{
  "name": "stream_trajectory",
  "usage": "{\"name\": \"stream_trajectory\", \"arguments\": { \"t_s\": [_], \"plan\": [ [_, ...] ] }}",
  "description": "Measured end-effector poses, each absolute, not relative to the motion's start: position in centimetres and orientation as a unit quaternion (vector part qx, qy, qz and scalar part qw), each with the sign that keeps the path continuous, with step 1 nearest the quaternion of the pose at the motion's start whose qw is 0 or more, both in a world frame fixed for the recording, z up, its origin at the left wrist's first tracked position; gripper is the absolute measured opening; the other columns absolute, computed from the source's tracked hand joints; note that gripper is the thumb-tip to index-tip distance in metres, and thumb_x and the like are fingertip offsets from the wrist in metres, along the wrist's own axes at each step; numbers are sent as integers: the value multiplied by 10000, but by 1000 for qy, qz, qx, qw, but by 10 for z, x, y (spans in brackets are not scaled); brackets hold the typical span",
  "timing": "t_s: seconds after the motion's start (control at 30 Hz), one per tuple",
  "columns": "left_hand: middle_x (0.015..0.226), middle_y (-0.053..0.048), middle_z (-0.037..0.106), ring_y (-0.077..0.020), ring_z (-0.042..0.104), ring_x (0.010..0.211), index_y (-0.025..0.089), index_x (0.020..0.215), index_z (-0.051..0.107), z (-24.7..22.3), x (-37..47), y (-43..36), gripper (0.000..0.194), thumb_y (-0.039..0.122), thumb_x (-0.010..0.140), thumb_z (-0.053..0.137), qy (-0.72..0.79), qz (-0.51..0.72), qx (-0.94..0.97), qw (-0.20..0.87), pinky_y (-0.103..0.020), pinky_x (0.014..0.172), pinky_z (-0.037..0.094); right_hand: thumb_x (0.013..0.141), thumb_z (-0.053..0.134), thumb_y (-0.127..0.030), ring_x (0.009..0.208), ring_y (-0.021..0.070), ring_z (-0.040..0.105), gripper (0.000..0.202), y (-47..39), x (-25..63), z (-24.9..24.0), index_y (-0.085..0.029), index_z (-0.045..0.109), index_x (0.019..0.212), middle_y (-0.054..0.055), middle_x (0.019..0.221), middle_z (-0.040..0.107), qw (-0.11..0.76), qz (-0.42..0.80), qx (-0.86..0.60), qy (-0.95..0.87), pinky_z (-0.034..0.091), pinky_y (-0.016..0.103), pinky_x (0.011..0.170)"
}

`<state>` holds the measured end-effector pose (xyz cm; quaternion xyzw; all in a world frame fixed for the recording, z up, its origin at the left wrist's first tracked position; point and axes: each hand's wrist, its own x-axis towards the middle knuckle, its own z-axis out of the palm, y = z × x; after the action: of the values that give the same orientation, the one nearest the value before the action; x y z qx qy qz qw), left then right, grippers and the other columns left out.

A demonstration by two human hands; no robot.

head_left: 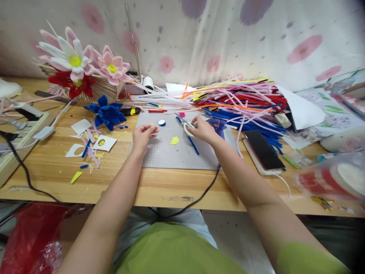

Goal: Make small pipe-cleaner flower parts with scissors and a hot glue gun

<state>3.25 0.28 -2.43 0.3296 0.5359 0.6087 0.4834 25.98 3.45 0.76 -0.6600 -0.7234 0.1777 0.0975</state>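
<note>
My left hand (pixel 141 139) is closed in a pinch over the left part of the grey cutting mat (pixel 159 160). A tiny yellow piece (pixel 152 125) shows at its fingertips; its kind is too small to make out. In my right hand (pixel 203 129) are scissors (pixel 187 128) with pale handles, their blades pointing away to the upper left. Between the hands lie a small white disc (pixel 162 122) with a dark rim and a yellow scrap (pixel 174 140). A blue pipe cleaner piece (pixel 193 145) lies below the scissors, and a pink disc (pixel 181 114) above them.
A purple glue gun (pixel 217 125) lies beyond my right hand. Pipe cleaners (pixel 228 97) are heaped at the back. A blue fuzzy flower (pixel 105 112) and paper scraps (pixel 105 143) sit left. At right are a phone (pixel 264 148) and a bagged red cup (pixel 327 180).
</note>
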Motion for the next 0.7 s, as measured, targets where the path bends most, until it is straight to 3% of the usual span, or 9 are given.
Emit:
{"name": "stream_trajectory", "arguments": {
  "t_s": [0.17,0.3,0.4,0.53,0.7],
  "plan": [
    [682,-40,670,-152,661,646,138,679,561,-24,28,5,189,229,578,692,543,618,313,475,-264,616,515,809,522,-333,800,223,564,296,42,259,9,-163,466,1045,120,939,631,76,142,-637,-754,362,284,674],
    [720,-46,677,-146,659,667,139,697,579,-24,30,4,188,243,593,695,539,624,331,459,-247,606,512,814,486,-183,925,245,530,225,55,258,1,-141,512,1034,163,1063,572,60,83,-617,-780,378,314,753],
    [751,-47,678,-132,654,663,140,717,585,-24,31,3,201,272,614,696,531,631,347,447,-225,580,510,809,457,-130,1030,258,480,206,60,251,-5,-130,572,980,169,1095,535,96,45,-568,-816,368,341,842],
    [766,-48,679,-120,650,660,139,734,593,-27,30,4,209,300,640,688,538,634,346,435,-204,556,508,804,514,-191,989,201,495,135,60,238,-13,-160,626,875,93,998,576,118,144,-447,-875,368,305,858],
    [846,-73,686,-138,667,707,134,770,611,-30,23,7,230,331,670,678,550,651,322,413,-214,570,510,795,550,-229,870,162,513,138,65,232,-23,-143,646,847,73,894,606,98,213,-437,-868,368,272,783]
  ]
}}
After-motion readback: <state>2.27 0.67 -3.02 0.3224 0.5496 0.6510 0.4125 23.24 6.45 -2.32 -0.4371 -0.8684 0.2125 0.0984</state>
